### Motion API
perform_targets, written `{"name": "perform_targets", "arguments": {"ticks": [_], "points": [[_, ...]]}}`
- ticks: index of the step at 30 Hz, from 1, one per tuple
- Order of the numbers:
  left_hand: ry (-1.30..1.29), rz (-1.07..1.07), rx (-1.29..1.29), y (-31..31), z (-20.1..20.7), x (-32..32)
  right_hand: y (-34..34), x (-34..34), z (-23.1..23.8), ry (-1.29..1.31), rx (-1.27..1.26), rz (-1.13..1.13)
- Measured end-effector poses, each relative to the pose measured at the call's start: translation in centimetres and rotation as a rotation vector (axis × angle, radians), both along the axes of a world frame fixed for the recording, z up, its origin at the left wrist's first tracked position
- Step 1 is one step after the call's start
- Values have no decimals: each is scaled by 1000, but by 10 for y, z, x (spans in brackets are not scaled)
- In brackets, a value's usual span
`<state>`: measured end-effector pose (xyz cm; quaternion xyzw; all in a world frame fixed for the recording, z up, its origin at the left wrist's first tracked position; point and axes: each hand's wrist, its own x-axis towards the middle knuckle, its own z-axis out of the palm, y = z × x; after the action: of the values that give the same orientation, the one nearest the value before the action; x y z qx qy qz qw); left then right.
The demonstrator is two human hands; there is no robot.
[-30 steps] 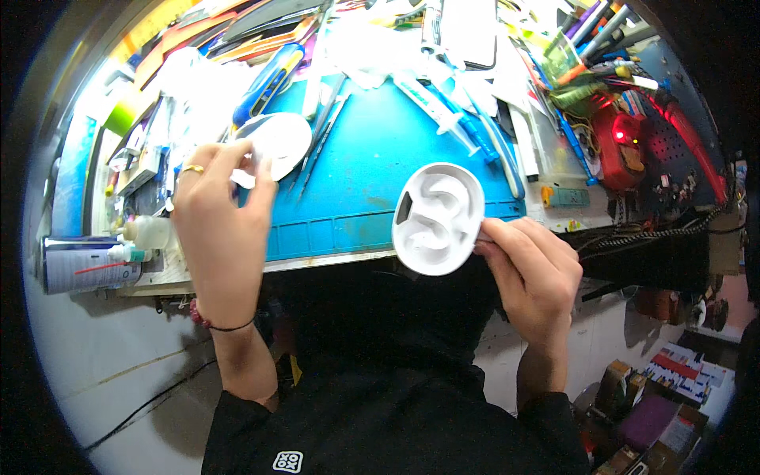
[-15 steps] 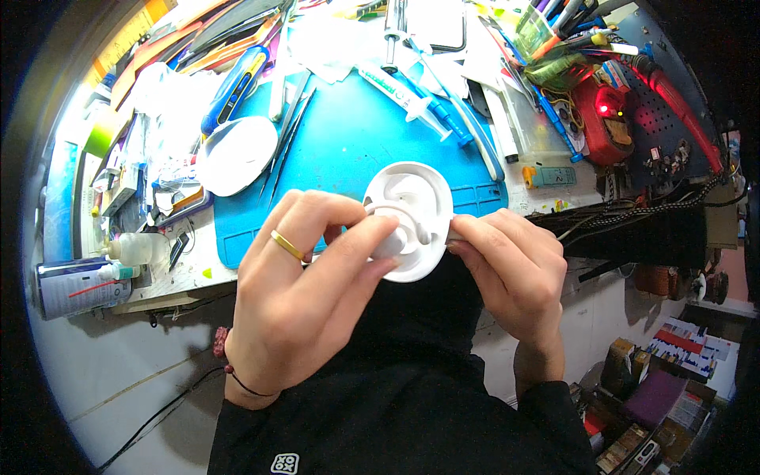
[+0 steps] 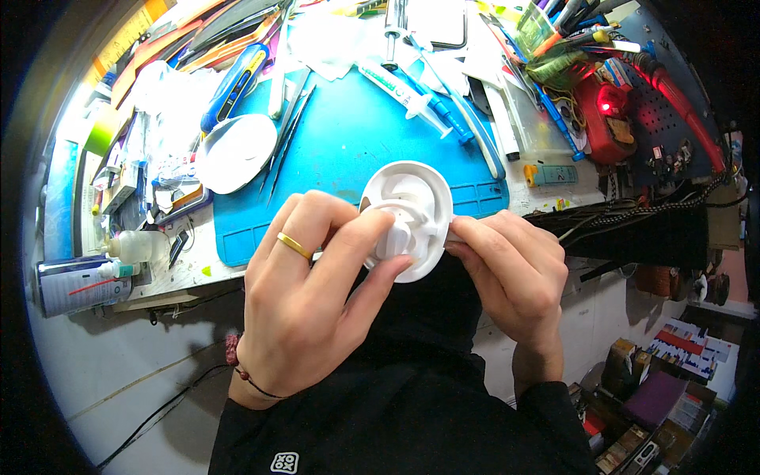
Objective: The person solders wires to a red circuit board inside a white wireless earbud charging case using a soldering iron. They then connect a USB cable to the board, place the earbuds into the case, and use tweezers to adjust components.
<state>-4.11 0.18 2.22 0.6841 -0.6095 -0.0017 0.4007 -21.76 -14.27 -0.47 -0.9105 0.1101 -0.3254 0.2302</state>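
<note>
The left hand [image 3: 297, 301], a gold ring [image 3: 294, 245] on one finger, pinches a small white piece [image 3: 394, 239] between thumb and fingers. The right hand [image 3: 514, 273], thumb and fingers closed, grips the right edge of a white oval case [image 3: 417, 190]; the piece is over its hollowed interior (whether they touch, I cannot tell). The case is held at the near edge of a blue mat [image 3: 340, 146] on the desk [image 3: 196, 255]. Farther off lie a white oval disc [image 3: 237, 154], dark tweezers [image 3: 290, 136] and a syringe [image 3: 402, 96].
</note>
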Motion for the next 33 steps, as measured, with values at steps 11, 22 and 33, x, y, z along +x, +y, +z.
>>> {"name": "perform_targets", "arguments": {"ticks": [11,22,33], "points": [[25,-84,65,-11,7,16,3,-1,-1,-28,-10,16],[1194,-277,267,-11,-1,28,2,2,-1,-129,-30,87],[1238,-288,272,-13,-12,26,1,0,-2,-111,-8,47]]}}
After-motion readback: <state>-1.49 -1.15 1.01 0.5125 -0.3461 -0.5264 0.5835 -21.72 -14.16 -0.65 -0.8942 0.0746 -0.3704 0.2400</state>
